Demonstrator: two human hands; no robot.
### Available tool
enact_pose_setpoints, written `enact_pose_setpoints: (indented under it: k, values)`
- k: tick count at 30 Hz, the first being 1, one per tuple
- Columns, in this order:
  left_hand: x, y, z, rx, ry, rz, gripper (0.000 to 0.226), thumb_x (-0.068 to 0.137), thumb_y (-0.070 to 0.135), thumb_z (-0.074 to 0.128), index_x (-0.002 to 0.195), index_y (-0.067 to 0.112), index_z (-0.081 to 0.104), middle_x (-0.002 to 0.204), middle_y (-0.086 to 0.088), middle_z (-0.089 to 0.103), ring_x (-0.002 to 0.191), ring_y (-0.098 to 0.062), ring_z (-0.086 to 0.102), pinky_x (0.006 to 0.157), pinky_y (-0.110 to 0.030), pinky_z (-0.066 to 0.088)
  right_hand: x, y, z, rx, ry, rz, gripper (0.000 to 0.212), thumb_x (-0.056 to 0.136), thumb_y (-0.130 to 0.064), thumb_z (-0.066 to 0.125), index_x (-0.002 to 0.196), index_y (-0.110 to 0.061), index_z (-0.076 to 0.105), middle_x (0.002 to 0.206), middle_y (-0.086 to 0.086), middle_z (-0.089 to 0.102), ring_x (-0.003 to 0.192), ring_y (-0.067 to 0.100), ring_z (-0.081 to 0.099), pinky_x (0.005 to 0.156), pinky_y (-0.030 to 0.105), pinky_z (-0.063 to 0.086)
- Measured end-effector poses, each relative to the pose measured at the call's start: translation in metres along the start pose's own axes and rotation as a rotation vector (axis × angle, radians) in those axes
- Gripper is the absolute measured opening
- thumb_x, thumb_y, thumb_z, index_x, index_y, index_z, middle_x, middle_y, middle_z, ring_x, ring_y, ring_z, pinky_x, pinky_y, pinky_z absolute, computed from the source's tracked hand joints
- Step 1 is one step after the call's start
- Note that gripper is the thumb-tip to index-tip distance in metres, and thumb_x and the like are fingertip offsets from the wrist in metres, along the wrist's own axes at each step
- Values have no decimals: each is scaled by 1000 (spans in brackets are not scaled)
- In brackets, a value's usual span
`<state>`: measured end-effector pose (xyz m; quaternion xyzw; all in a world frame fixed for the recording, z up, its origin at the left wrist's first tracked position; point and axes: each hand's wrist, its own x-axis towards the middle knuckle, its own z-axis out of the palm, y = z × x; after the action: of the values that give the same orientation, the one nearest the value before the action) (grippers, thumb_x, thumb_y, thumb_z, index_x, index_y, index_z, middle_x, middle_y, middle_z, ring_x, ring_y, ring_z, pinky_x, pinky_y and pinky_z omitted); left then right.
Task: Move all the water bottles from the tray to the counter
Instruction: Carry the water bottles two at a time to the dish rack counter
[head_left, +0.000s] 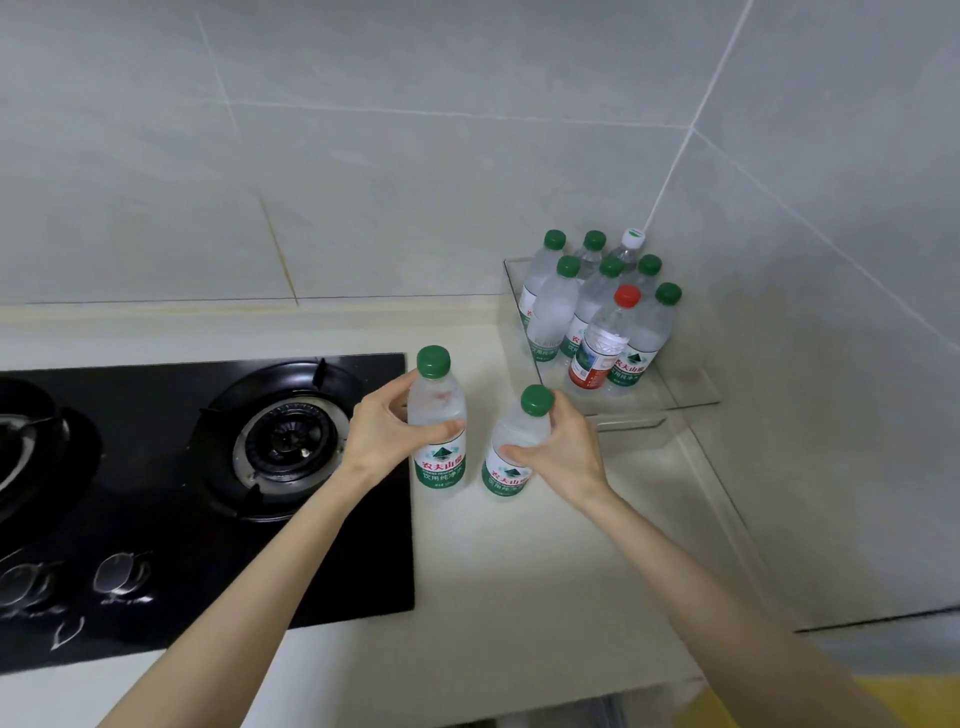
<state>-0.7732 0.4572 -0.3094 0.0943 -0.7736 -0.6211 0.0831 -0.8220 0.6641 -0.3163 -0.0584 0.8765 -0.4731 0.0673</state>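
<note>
Two green-capped water bottles stand upright side by side on the pale counter (519, 571), just right of the stove (337, 571). The left hand (387, 431) grips the left bottle (440, 465) round its upper body, thumb in front and fingers (402, 387) behind. The right hand (563, 449) clasps the right bottle (511, 475) just below the cap. Eight more bottles (556, 312), one red-capped and one white-capped, stand clustered in the clear tray (691, 395) in the corner

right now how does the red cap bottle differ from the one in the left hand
The red-capped bottle has a red cap and red label; the left-hand bottle has green ones. The red-capped bottle stands untouched in the clear tray; the left-hand bottle is gripped by the left hand beside the stove. Both are upright, clear and capped.
</note>
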Motion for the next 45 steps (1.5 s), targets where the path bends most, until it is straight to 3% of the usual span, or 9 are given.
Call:
enact_pose_setpoints:
  k: [3,9,16,21,28,32,35,39,45]
  values:
    - [-19,9,-5,24,42,6,46,56,28,85,99,33,69,96,6,74,92,-14,70,87,-40,56,-10,4,-9,135,-12,18,64,42,-29,85,99,-30,56,97,-8,71,94,15,68,89,45,54]
    - [-77,34,-8,55,190,-5,50,53,38,84,101,33,70,92,11,75,88,-9,71,84,-35,57,-41,-15,-34,337,-46,-111,62,54,-3,88,104,-22,57,101,-1,71,94,15,69,87,38,56]
    - [-169,69,-9,86,400,-20,45,60,39,85,102,35,70,93,11,75,93,-9,70,86,-40,57,-89,-61,-58,389,-183,-321,65,54,-12,91,99,-40,53,95,-12,69,85,-1,66,67,10,49]
    - [-239,88,-25,109,569,-57,42,63,36,86,102,36,70,93,11,75,94,-10,69,85,-42,57,-126,-97,-47,354,-349,-464,65,51,-27,93,101,-43,55,102,-7,71,93,9,67,75,21,54]
    - [-358,99,-67,122,871,-100,45,61,31,88,101,39,70,93,14,75,93,-6,69,79,-32,58,-204,-150,11,309,-636,-675,62,49,-31,92,98,-43,55,100,-21,67,94,0,65,78,21,51]
    - [-439,94,-103,127,1038,-146,56,49,48,84,102,43,68,93,14,75,90,-3,70,78,-30,58,-264,-178,57,287,-813,-758,63,51,-31,92,101,-42,55,99,-12,71,94,2,66,75,24,53]
    - [-502,87,-131,123,1156,-179,55,55,39,88,106,34,69,95,10,75,92,-10,70,80,-37,58,-318,-198,98,278,-906,-806,68,49,-39,91,108,-38,56,102,-8,72,97,5,66,81,32,56]
    - [-592,85,-169,129,1295,-197,53,62,22,88,111,27,68,92,8,76,87,-7,71,76,-30,58,-402,-227,155,298,-1020,-856,67,50,-36,92,107,-35,58,101,-10,72,95,2,66,81,30,55]
    - [-729,85,-230,159,1462,-193,50,63,20,87,105,36,66,90,16,74,86,-1,70,66,-18,55,-541,-267,238,348,-1180,-915,61,52,-32,92,101,-34,58,96,-11,72,92,4,67,77,26,55]
